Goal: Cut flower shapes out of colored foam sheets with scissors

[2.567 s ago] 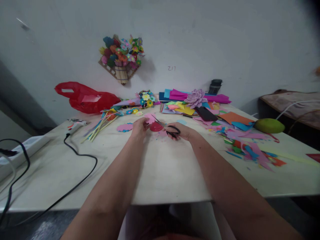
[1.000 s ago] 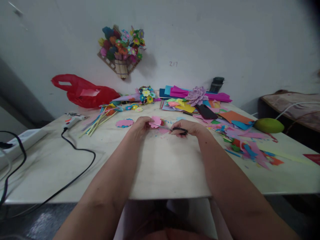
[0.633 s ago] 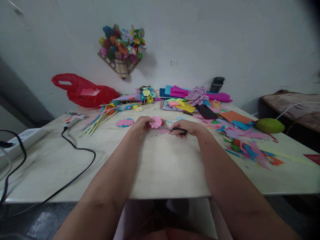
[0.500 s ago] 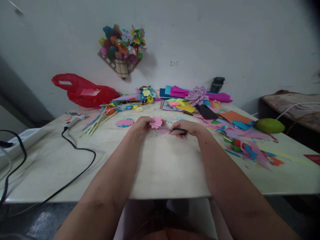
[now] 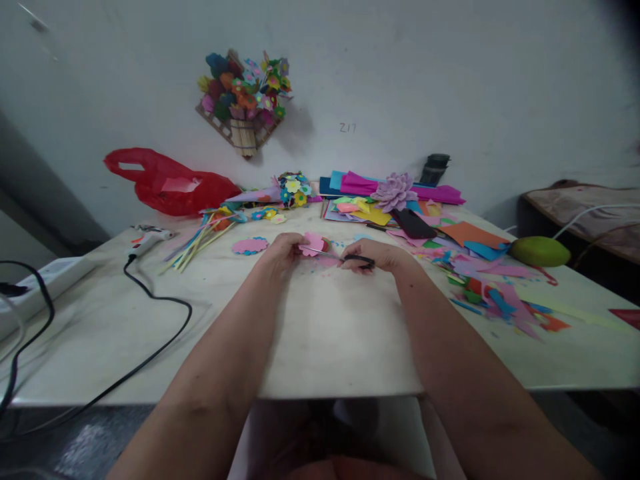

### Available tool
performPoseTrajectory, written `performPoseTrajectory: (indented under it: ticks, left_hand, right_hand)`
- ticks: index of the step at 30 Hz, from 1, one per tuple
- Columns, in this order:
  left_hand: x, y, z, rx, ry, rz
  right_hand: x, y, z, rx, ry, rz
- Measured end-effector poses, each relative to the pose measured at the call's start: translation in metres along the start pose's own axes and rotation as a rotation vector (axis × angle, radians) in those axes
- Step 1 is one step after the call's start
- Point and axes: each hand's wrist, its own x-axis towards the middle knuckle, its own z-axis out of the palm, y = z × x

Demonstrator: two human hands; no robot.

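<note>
My left hand (image 5: pixel 287 248) pinches the edge of a pink scalloped paper flower (image 5: pixel 313 241) above the middle of the table. In my right hand (image 5: pixel 367 255) is a pair of scissors (image 5: pixel 361 260) with dark handles. Its thin blades point left and lie across the lower part of the pink flower. Small blue and pink scraps are scattered on the table around the blades. Left of my left hand lies a pink scalloped piece (image 5: pixel 249 246) with a blue one partly under it.
A glue gun (image 5: pixel 150 239) with a black cord, a power strip (image 5: pixel 47 287) and a red plastic bag (image 5: pixel 175 183) are on the left. Coloured sheets (image 5: pixel 473 233), scraps (image 5: pixel 505 303) and a green fruit (image 5: pixel 540 251) lie right. Paper flowers (image 5: pixel 295 190) stand near the wall.
Almost nothing differs. Both hands, the pink flower and the scissors keep nearly the same places, and the view has shifted very slightly.
</note>
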Motion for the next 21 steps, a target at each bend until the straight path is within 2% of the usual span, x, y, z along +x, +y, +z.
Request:
performPoseTrajectory:
  ticks: [7, 15, 21]
  left_hand:
    - [0.0025, -0.0017, -0.0029, -0.043, 0.006, 0.006]
    - [0.0018, -0.0016, -0.0005, -0.044, 0.013, 0.009]
    - [0.0011, 0.0002, 0.0, -0.046, 0.044, 0.009]
  right_hand:
    - [-0.0021, -0.0036, 0.0007, 0.0, 0.008, -0.007]
    - [-0.0027, -0.0067, 0.0041, 0.04, 0.016, 0.067]
    - [-0.0012, -0.0037, 0.0029, 0.028, 0.011, 0.049]
